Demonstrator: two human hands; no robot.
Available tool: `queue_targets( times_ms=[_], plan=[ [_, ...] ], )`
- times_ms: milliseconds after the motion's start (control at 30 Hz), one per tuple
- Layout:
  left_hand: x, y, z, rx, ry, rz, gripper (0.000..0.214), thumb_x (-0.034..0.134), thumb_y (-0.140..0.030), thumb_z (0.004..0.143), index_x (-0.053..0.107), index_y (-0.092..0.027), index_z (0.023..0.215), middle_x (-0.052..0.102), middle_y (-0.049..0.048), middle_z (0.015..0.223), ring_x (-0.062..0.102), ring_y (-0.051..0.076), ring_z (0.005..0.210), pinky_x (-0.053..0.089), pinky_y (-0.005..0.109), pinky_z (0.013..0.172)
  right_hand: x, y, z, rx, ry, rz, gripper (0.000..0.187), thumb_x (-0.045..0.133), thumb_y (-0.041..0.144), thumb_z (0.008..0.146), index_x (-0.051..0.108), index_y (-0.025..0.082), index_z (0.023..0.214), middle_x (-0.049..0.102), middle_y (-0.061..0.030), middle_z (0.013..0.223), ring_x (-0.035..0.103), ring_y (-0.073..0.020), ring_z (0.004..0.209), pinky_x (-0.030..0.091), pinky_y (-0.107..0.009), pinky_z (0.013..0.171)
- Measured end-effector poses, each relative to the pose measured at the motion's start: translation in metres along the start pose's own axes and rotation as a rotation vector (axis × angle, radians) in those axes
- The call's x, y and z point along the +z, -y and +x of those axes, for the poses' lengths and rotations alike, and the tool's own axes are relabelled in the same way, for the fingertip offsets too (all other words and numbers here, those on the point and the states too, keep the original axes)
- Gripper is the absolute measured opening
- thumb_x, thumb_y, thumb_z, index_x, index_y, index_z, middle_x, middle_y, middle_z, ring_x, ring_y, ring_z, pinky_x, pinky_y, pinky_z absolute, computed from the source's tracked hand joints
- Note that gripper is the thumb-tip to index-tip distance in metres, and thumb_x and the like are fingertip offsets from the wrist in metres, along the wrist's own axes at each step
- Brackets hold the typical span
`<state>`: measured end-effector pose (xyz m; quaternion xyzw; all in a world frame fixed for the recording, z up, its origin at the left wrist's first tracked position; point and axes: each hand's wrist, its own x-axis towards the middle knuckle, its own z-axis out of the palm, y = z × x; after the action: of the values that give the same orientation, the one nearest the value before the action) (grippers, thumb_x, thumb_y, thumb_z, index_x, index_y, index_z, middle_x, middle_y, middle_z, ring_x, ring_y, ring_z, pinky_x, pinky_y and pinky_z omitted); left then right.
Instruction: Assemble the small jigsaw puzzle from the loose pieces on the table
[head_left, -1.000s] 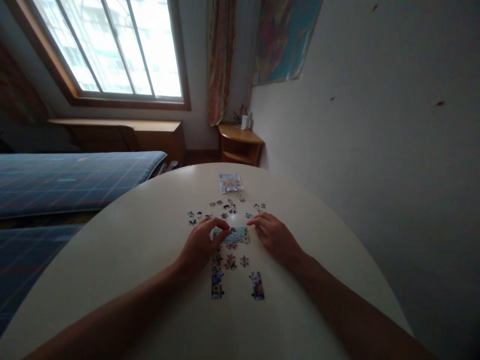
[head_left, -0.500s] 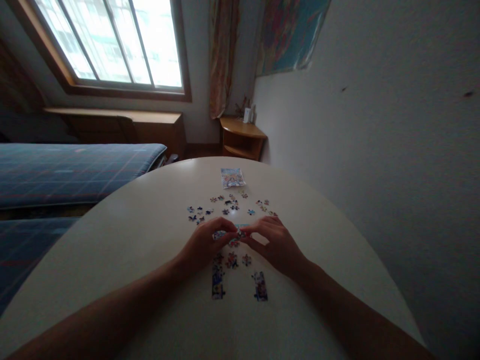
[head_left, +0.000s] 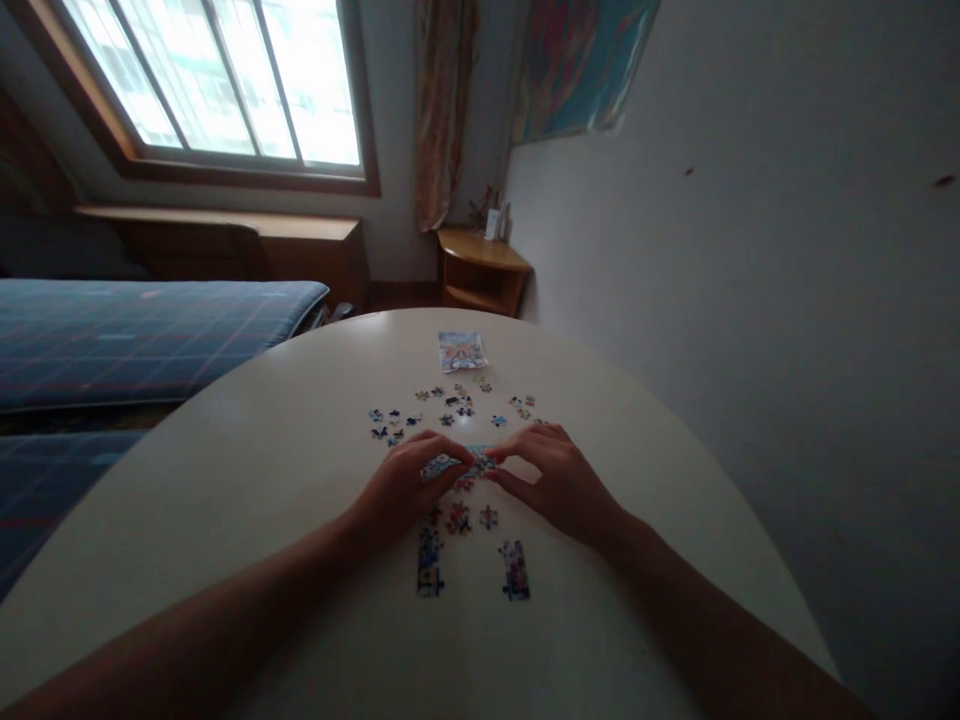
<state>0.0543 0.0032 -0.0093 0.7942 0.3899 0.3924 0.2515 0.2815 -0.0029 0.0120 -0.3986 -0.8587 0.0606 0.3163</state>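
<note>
Between my two hands lies a joined strip of jigsaw puzzle point(head_left: 481, 460) with pale blue and white print, partly covered by my fingers. My left hand point(head_left: 414, 478) reaches over its left part, thumb and forefinger closed at a puzzle piece near the middle. At the strip's right end is my right hand point(head_left: 551, 480), thumb and forefinger apart, the tips at the pieces. Just below sit loose puzzle pieces point(head_left: 459, 518) and another single piece point(head_left: 488, 517). Closer to me are two joined upright sections, a left one point(head_left: 429, 565) and a right one point(head_left: 515, 571).
Several loose pieces point(head_left: 465, 411) are scattered beyond my hands on the round white table point(head_left: 300, 420). A small printed picture sheet point(head_left: 461, 352) lies farther back. A bed with a plaid cover point(head_left: 150, 335) stands left; a wall point(head_left: 712, 300) runs along the right.
My right thumb and forefinger have parted slightly and drawn back from the middle of the strip. My left hand stays nearly in place. The whole view has shifted a little.
</note>
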Motion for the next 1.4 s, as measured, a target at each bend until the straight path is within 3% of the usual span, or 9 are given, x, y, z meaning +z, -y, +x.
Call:
queue_targets(
  times_ms=[267,533,900,1400],
  plan=[
    [0.002,-0.002,-0.001,0.159,0.103,0.091,0.023,0.056,-0.018,0.090,0.068,-0.022,0.110,0.070,0.0071,0.116,0.062,0.021,0.111,0.051,0.042,0.098,-0.017,-0.011,-0.002,0.092,0.134,-0.053,0.013,0.071,0.030,0.082,0.070,0.025,0.094,0.073,-0.0021,0.093,0.066,-0.0203,0.094,0.040,-0.038,0.090],
    [0.002,-0.007,-0.002,0.201,0.192,0.172,0.025,0.053,-0.018,0.092,0.070,-0.023,0.109,0.072,0.0060,0.114,0.064,0.020,0.109,0.053,0.042,0.098,-0.011,-0.009,-0.002,0.055,0.248,-0.032,0.014,0.072,0.034,0.081,0.070,0.026,0.092,0.071,-0.0007,0.090,0.065,-0.0197,0.092,0.039,-0.038,0.090],
    [0.003,-0.005,-0.003,0.229,0.232,0.177,0.026,0.049,-0.018,0.094,0.068,-0.022,0.110,0.071,0.0058,0.112,0.062,0.020,0.105,0.052,0.040,0.096,-0.007,-0.010,-0.002,0.063,0.268,-0.027,0.015,0.070,0.035,0.082,0.071,0.027,0.095,0.071,-0.0021,0.097,0.064,-0.0207,0.096,0.034,-0.039,0.093],
    [0.003,-0.006,-0.003,0.250,0.245,0.188,0.025,0.049,-0.018,0.094,0.067,-0.022,0.111,0.070,0.0056,0.114,0.060,0.021,0.106,0.050,0.040,0.097,-0.011,-0.012,-0.003,0.064,0.276,-0.030,0.017,0.073,0.033,0.079,0.072,0.027,0.096,0.070,-0.0034,0.100,0.063,-0.0211,0.098,0.039,-0.039,0.092]
  ],
)
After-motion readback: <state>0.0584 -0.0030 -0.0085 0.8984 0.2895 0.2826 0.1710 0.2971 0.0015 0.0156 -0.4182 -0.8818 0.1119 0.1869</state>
